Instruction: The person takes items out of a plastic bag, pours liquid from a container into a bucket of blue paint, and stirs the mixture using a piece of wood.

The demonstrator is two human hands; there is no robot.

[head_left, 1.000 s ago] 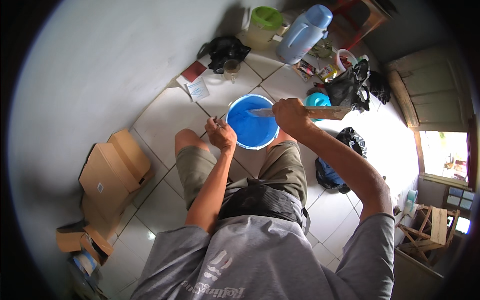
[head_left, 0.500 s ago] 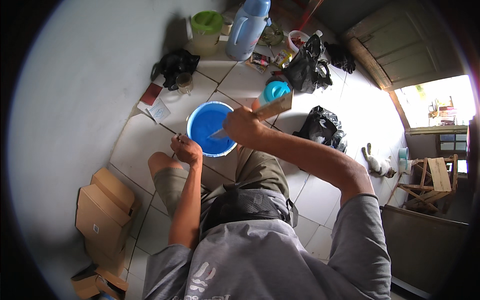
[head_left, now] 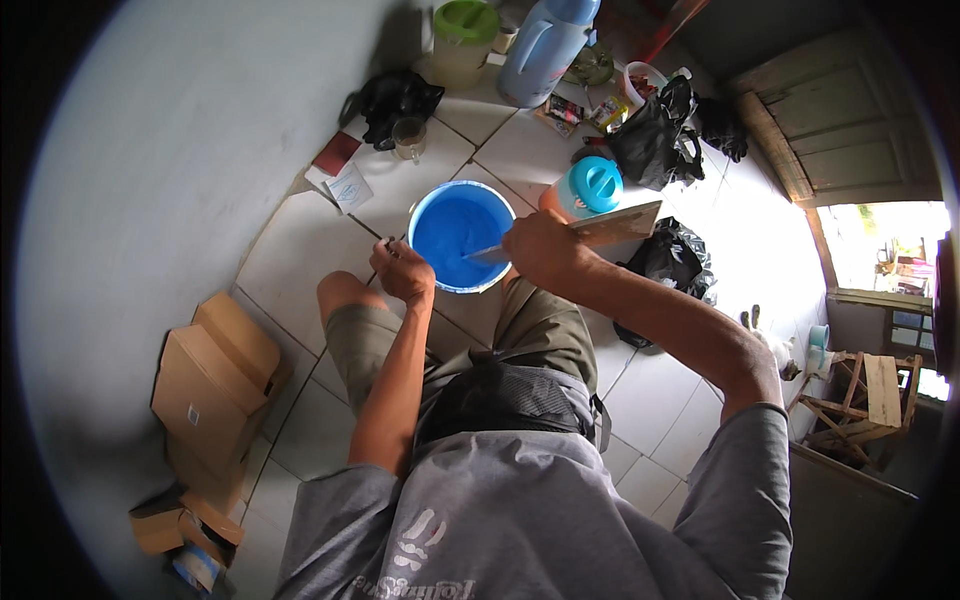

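Observation:
A white-rimmed bucket (head_left: 462, 187) holding bright blue liquid (head_left: 450, 230) stands on the tiles by my knees. My right hand (head_left: 545, 245) is closed around a flat wooden stick (head_left: 625, 220); its pale lower end dips into the liquid. Beside the bucket's left edge, my left hand (head_left: 402, 268) has curled, pinched fingers, holding something small and dark that I cannot make out. A pitcher (head_left: 585, 188) with a turquoise lid stands just beyond the stick.
Black plastic bags (head_left: 650, 135), a flask (head_left: 545, 60), a green-lidded container (head_left: 462, 55) and a glass mug (head_left: 408, 140) sit ahead. Flattened cardboard (head_left: 210, 370) lies left. Right are a white cat (head_left: 775, 340), an open window (head_left: 870, 240) and a wooden rack (head_left: 880, 390).
My right hand and the stick have angled downward, the stick's end shifting lower in the blue liquid. My left hand stays beside the bucket. The camera view has swung about.

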